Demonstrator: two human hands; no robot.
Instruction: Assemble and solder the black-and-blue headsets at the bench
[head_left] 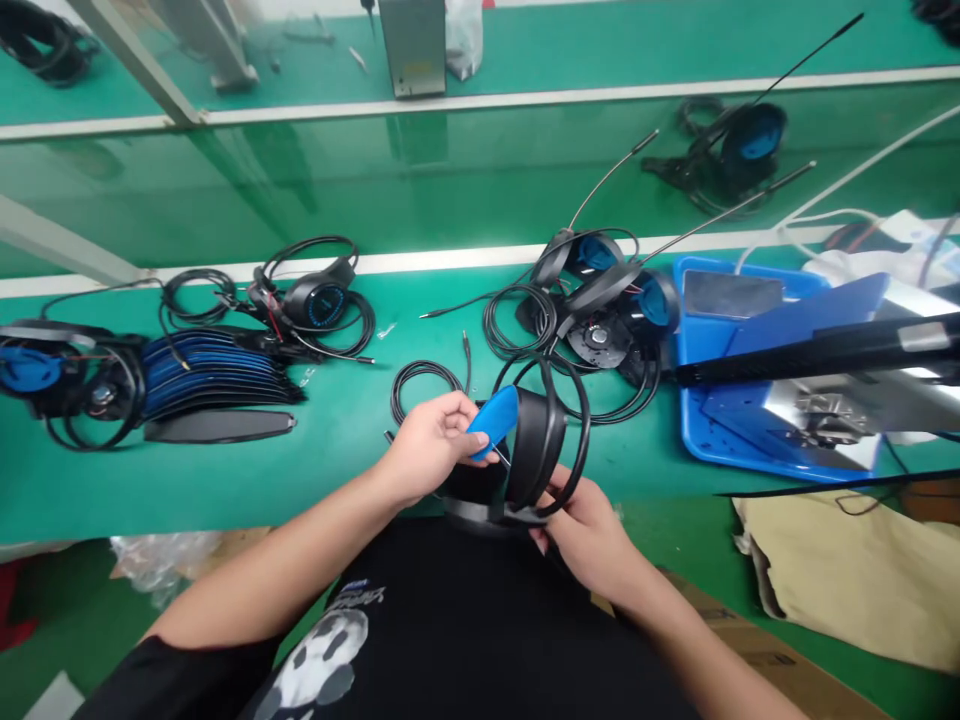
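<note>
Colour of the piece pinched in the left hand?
The piece in the left hand is bright blue; shows best in the head view.

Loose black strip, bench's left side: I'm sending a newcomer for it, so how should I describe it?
On the left of the green bench, find the row of curved black-and-blue strips. The loose black strip lies along its near side, outside the row and showing no blue.

Black short-sleeved panda-print shirt (450, 620)
</note>
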